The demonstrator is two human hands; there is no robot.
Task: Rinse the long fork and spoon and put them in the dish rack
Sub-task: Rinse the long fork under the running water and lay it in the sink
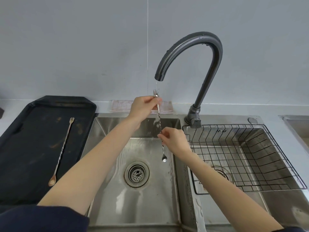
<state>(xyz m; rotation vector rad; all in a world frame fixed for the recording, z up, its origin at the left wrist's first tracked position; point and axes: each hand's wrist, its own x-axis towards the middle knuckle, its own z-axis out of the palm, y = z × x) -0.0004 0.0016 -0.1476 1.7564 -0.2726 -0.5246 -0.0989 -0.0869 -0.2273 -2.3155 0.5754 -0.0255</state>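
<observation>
A long silver twisted utensil [158, 118], fork tines at the top and a small spoon bowl at the bottom, hangs nearly upright under the dark faucet spout [159, 76], where a thin stream of water runs. My left hand [143, 106] pinches it just below the tines. My right hand [173, 139] pinches the stem lower down, above the spoon end. A second, copper-toned long fork-and-spoon utensil [62, 151] lies on the black tray [25, 131] at the left. The wire dish rack [250, 158] sits in the right basin and holds nothing.
The left steel basin [117, 198] with its round drain strainer [136, 174] lies below the hands. The faucet base [194, 118] stands between the basins. A folded pinkish cloth [120, 106] lies against the grey wall behind the sink.
</observation>
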